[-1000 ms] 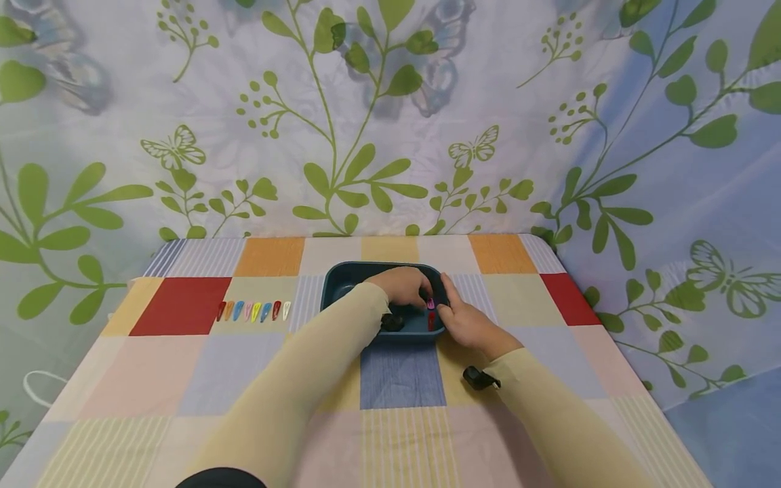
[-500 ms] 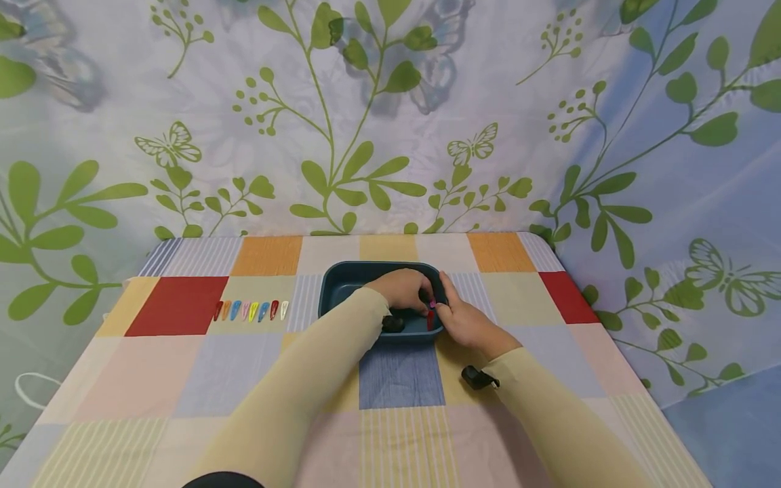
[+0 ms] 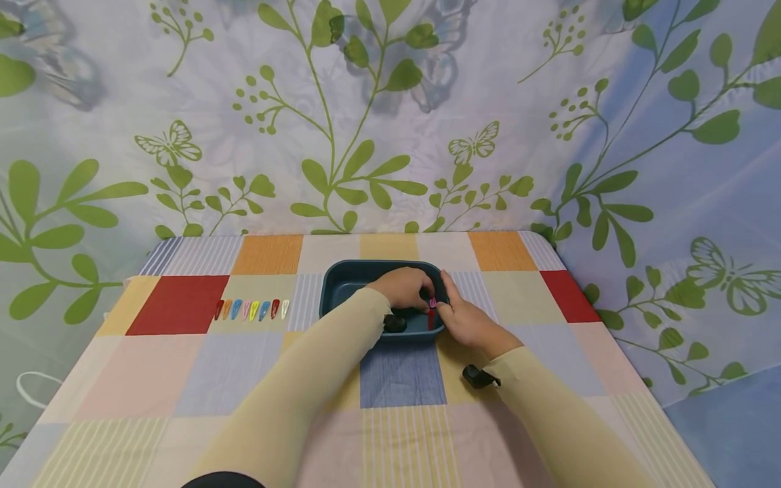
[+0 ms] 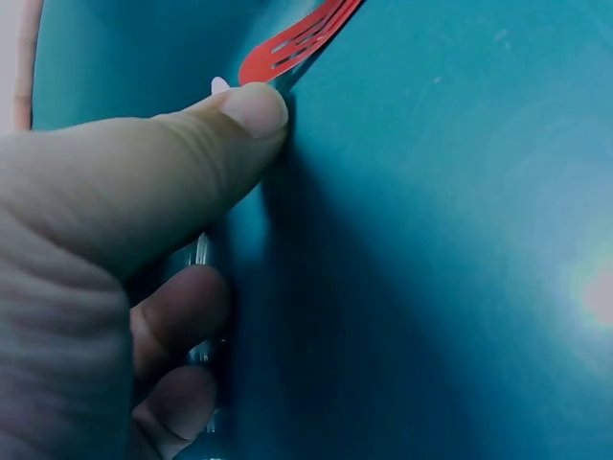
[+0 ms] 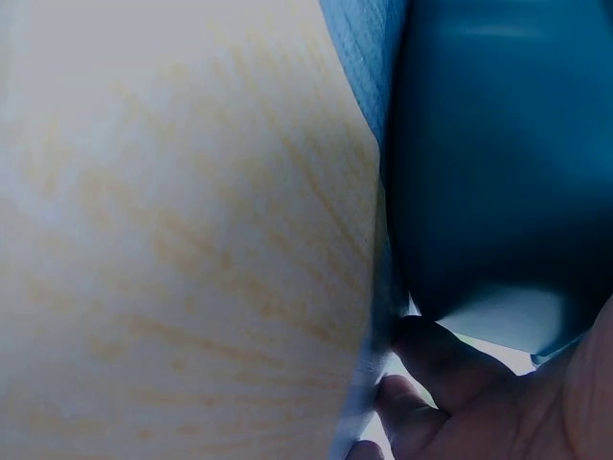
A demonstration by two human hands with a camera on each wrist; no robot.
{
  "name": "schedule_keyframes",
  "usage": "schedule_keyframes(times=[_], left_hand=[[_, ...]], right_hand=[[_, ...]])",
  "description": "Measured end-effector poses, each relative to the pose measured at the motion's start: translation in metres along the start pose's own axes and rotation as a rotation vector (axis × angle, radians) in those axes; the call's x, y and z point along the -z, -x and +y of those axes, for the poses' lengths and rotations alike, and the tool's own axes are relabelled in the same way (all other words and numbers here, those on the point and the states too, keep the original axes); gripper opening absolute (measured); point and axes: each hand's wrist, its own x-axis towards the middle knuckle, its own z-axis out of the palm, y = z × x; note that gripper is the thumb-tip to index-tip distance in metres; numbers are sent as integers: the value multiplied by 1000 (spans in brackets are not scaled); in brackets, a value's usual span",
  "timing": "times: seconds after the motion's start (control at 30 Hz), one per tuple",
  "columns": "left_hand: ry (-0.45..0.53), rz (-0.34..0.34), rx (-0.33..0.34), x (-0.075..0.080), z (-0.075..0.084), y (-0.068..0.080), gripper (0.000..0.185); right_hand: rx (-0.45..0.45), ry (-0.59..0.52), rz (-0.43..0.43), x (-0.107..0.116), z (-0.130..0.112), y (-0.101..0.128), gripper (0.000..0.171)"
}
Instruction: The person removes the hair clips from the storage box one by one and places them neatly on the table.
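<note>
A dark teal tray (image 3: pixel 342 271) stands mid-table. My left hand (image 3: pixel 403 286) reaches into its right part, thumb and fingers pinching a small purple-pink hair clip (image 3: pixel 433 303). In the left wrist view only a pale tip of that clip (image 4: pixel 219 85) shows past the thumb; the rest is hidden. Right beside it on the tray floor lies a red snap hair clip (image 4: pixel 297 43), also visible in the head view. My right hand (image 3: pixel 470 324) holds the tray's right end, thumb at the rim and fingers along the outer wall. The right wrist view shows its fingers (image 5: pixel 445 369) against the tray's outside.
Left of the tray, several colourful hair clips (image 3: pixel 251 310) lie in a row on the patchwork tablecloth (image 3: pixel 244 379). A leaf-print curtain (image 3: pixel 390 135) hangs behind the table. A white cord loop (image 3: pixel 30 390) shows at the table's left edge.
Both hands stay almost in place. The left fingers shift very slightly around the purple-pink clip, and the head view has moved a little.
</note>
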Motion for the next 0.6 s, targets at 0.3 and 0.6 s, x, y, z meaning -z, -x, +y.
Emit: schedule_keyframes(times=[0.3, 0.6], left_hand=[[-26, 15, 3, 2, 4, 1, 29], [-32, 15, 3, 0, 3, 1, 19]], right_hand=[[-3, -7, 0, 0, 0, 0, 71], [-6, -13, -4, -1, 0, -1, 71]])
